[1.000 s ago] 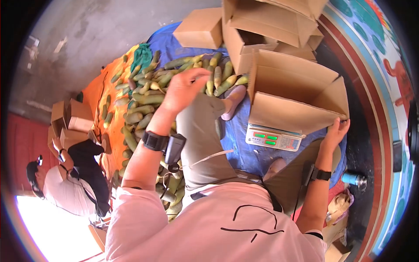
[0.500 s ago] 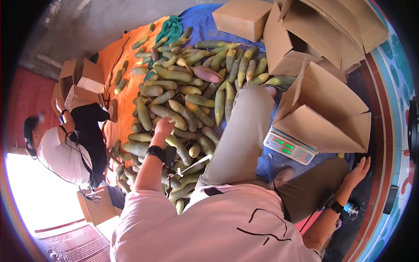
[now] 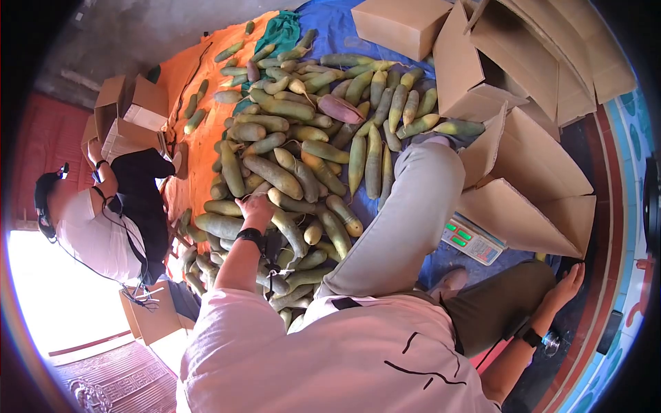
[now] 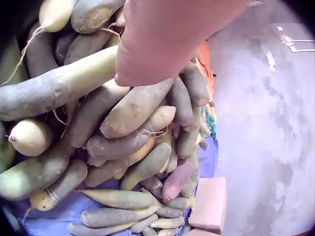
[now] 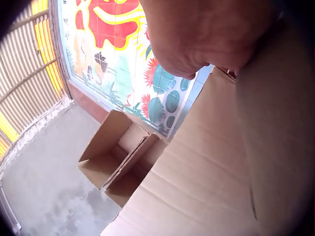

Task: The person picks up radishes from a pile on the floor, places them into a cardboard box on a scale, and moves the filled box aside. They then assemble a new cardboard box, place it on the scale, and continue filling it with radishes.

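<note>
My left hand (image 3: 256, 212) reaches down into a heap of green radishes (image 3: 273, 175), fingers spread. In the left wrist view it covers one end of a long green radish (image 4: 59, 87), and most of its fingers are hidden. A reddish radish (image 3: 339, 109) lies farther up the heap. My right hand (image 3: 567, 286), its fingers extended, is beside my right knee, near the lower corner of an open cardboard box (image 3: 537, 213). That box stands tilted on a digital scale (image 3: 474, 239) with green-lit displays.
More cardboard boxes (image 3: 403, 27) stand at the far right on the blue tarp (image 3: 327, 20). An orange sheet (image 3: 180, 103) lies under the left part of the heap. Another person (image 3: 103, 227) sits at the left by smaller boxes (image 3: 141, 103). A tiled, painted wall (image 3: 620, 227) borders the right.
My left hand has moved from above my knee down to the radishes on the left. My right hand has let go of the box's edge and dropped beside my knee. The view has shifted left.
</note>
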Available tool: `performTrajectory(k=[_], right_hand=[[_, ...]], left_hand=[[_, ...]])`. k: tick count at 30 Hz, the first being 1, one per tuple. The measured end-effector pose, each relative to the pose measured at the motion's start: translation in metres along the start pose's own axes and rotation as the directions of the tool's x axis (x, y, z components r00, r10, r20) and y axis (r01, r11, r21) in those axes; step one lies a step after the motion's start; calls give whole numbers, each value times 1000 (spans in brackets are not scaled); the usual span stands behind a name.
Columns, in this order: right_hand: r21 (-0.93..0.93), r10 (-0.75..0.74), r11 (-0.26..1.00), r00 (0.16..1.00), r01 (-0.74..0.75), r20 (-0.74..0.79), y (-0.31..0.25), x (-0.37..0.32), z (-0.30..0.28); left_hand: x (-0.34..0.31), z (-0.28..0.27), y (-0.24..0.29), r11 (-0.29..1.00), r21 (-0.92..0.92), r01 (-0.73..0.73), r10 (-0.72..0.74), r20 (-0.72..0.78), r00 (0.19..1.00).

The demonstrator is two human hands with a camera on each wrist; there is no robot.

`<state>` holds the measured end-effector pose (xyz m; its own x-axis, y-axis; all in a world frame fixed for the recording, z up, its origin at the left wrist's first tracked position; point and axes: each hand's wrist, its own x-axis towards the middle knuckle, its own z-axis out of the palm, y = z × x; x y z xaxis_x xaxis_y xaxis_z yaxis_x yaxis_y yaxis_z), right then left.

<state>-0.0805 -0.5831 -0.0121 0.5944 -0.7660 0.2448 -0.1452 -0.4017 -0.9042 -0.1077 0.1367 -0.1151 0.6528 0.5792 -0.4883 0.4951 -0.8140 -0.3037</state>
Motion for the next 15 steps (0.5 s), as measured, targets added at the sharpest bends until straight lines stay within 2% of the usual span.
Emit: performTrajectory(k=[2, 4, 5, 7, 8, 10, 15], right_hand=[[-14, -4, 1000, 1000, 4, -2, 4, -1, -4], [-32, -16, 999, 1000, 16, -8, 8, 1, -6], [-34, -16, 999, 1000, 16, -14, 9, 2, -6], [-64, -43, 997, 999, 43, -3, 12, 3, -7], [-65, -43, 997, 999, 43, -11, 12, 2, -6], [-76, -41, 996, 999, 40, -12, 12, 1, -5], [-37, -50, 998, 999, 49, -20, 18, 2, -1]], left_hand=[[5, 4, -3, 999, 33, -7, 7, -3, 1000], [14, 7, -6, 997, 49, -62, 55, 135, 989], [16, 9, -4, 996, 50, -67, 60, 134, 989], [15, 12, 0, 993, 22, -114, 101, 326, 940], [4, 2, 11, 988, 68, -141, 100, 417, 903], [-22, -1, 27, 984, 75, -162, 126, 352, 928], [-36, 37, 36, 972, 29, -235, 212, 328, 921]])
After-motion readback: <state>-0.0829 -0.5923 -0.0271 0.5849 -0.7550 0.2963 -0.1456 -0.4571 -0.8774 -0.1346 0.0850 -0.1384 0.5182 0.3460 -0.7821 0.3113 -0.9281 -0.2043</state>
